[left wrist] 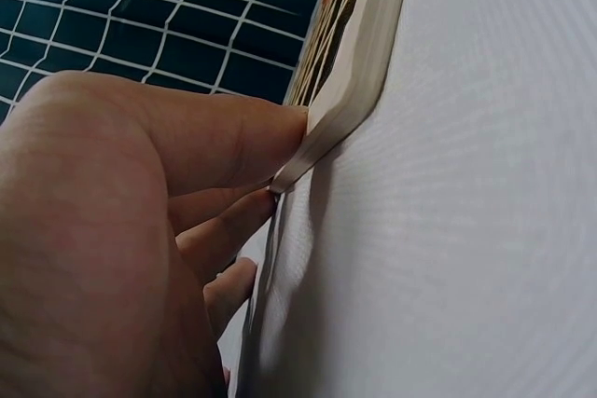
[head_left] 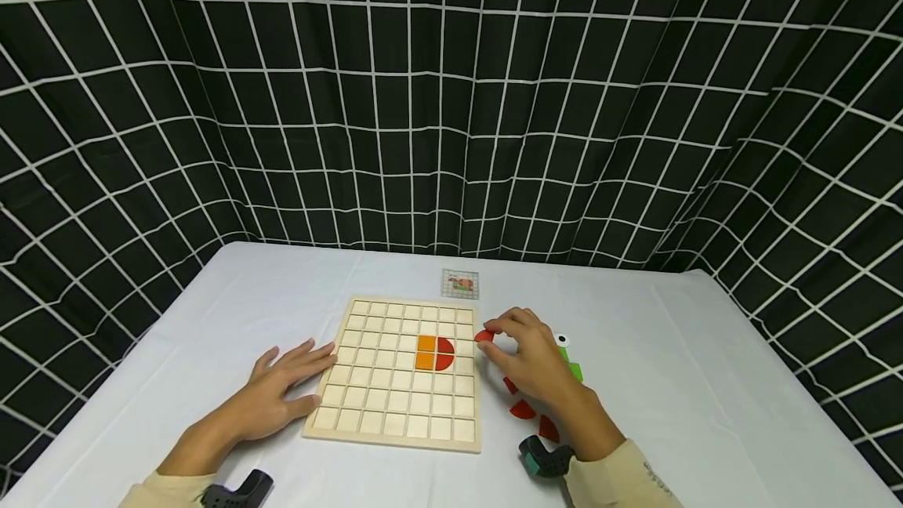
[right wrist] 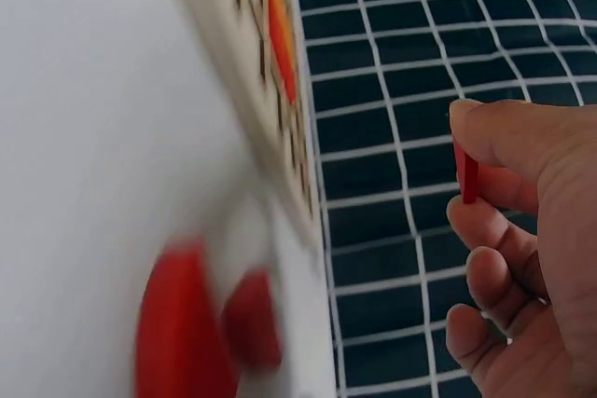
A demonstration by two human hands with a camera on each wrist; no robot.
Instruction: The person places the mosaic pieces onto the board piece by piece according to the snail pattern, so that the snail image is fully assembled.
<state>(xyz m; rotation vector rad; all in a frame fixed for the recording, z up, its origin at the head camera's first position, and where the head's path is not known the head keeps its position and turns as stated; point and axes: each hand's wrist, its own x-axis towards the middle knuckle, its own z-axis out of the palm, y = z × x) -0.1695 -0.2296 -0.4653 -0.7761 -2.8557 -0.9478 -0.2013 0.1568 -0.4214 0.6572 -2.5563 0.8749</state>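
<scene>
A wooden grid board (head_left: 388,402) lies on the white table. Set in its cells are two orange square tiles (head_left: 426,352) and, against them on the right, two red quarter-circle tiles (head_left: 444,353). My left hand (head_left: 278,390) rests along the board's left edge, fingers spread and touching the rim (left wrist: 350,90). Just off the board's right edge, my right hand (head_left: 529,355) pinches a red quarter-circle tile (head_left: 484,335) between thumb and fingertips. In the right wrist view that tile (right wrist: 465,172) is seen edge-on, above the table.
Loose red tiles (head_left: 523,409) lie right of the board, near my right forearm. Beyond that hand are green tiles (head_left: 575,371) and a white tile with a black dot (head_left: 561,340). A small picture card (head_left: 460,284) lies behind the board. A black gridded curtain (head_left: 437,100) surrounds the table.
</scene>
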